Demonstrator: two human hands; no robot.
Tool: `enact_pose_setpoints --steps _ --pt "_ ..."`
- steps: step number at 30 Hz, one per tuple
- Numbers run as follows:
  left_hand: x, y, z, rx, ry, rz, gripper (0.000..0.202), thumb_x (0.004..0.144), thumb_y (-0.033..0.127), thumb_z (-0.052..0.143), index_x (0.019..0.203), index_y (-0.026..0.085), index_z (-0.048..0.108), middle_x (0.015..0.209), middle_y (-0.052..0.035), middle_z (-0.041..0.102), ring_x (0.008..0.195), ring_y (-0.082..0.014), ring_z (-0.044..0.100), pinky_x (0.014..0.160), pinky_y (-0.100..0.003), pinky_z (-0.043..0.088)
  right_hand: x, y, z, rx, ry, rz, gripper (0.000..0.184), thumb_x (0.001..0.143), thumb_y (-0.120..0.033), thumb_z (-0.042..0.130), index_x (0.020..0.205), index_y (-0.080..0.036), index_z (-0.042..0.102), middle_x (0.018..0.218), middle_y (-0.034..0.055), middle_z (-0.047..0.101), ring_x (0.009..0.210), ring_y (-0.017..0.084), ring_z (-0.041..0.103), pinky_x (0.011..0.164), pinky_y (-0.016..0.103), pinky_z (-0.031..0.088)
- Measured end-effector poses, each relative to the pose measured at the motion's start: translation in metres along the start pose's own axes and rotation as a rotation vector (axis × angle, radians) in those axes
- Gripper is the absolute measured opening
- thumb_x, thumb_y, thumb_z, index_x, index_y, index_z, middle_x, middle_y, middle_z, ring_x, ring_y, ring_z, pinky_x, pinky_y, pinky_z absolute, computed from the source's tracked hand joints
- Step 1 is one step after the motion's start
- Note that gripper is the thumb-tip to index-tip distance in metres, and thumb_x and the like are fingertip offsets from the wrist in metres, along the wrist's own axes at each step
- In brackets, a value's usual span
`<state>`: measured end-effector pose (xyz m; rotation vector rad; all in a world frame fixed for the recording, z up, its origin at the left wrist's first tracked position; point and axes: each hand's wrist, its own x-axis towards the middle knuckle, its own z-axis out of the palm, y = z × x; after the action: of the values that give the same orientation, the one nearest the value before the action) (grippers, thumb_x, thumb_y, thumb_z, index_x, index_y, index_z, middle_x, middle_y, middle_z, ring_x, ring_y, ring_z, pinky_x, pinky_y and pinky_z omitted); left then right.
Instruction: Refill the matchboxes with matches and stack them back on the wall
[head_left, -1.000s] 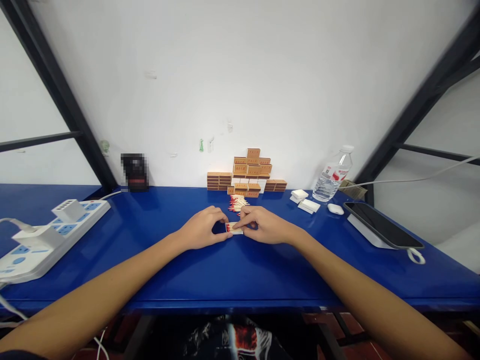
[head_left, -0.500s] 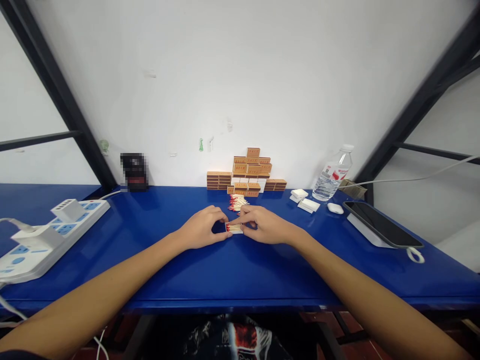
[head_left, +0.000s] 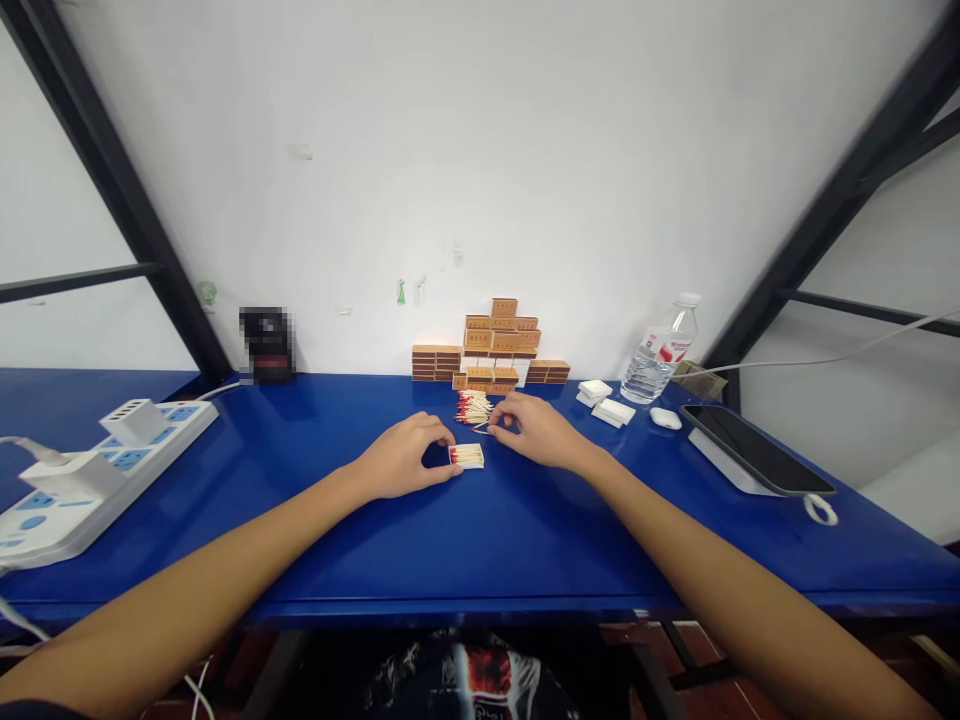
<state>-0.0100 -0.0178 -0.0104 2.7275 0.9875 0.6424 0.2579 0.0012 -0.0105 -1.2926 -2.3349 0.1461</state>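
Match tray [head_left: 466, 457] sits midway along the desk [head_left: 450, 555], well in from the near edge, matches laid lengthwise inside, red heads toward the desk's left edge. My left hand [head_left: 409, 455] is at its left end: thumb at the near corner, forefinger at the far one, the two clamped lightly across it.

My right hand [head_left: 534, 430] is out past the tray's far right corner, thumb and forefinger at the plain end of a loose match [head_left: 478, 431]. Can't tell if those fingertips are closed on the stick or just touching (too small from up here). Beyond lies the match pile [head_left: 472, 406], heads mostly left as well, just in front of the stacked matchboxes [head_left: 502, 345] along the desk's far edge.

Step in hand, my judgement: handling one match with the right, tray steadied with the left. Next move would call for a thin, gentle pinch near the plain end, stick kept level, and no nudging the pile. Left needs only light pressure; squeezing could bow the thin-looking tray walls.

Others, quickly: white trays [head_left: 615, 412] toward the desk's far right corner, water bottle [head_left: 656, 362] behind them, phone [head_left: 757, 450] by the right edge, power strip [head_left: 112, 480] by the left edge (well clear of me).
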Motion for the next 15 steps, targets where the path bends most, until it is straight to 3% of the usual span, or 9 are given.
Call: enact_pose_setpoints --steps 7,11,15 --pt "0.000 0.002 -0.002 0.036 0.001 0.003 0.024 0.089 0.042 0.071 0.102 0.021 0.070 0.097 -0.0051 0.069 0.094 -0.0240 0.061 0.084 -0.037 0.051 0.003 0.009 0.010 0.011 -0.106 0.052 0.012 0.099 -0.021 0.060 0.089 -0.016 0.065 0.094 0.0068 0.064 0.082 0.017 0.058 0.075 0.028 0.042" --pt "0.000 0.001 -0.001 0.029 0.011 0.004 0.023 0.088 0.042 0.071 0.100 0.022 0.070 0.096 -0.0052 0.069 0.094 -0.0242 0.061 0.084 -0.038 0.051 -0.001 -0.004 0.005 0.095 -0.071 -0.029 0.012 0.101 -0.022 0.056 0.093 -0.016 0.062 0.095 0.0065 0.062 0.082 0.017 0.057 0.076 0.029 0.043" --pt "0.001 0.001 -0.001 0.016 0.009 0.008 0.022 0.089 0.040 0.071 0.100 0.021 0.069 0.098 -0.0054 0.069 0.095 -0.0242 0.062 0.085 -0.037 0.050 -0.004 -0.021 0.004 0.176 -0.119 -0.108 0.011 0.100 -0.021 0.057 0.092 -0.017 0.062 0.091 0.0042 0.060 0.079 0.016 0.055 0.072 0.027 0.041"
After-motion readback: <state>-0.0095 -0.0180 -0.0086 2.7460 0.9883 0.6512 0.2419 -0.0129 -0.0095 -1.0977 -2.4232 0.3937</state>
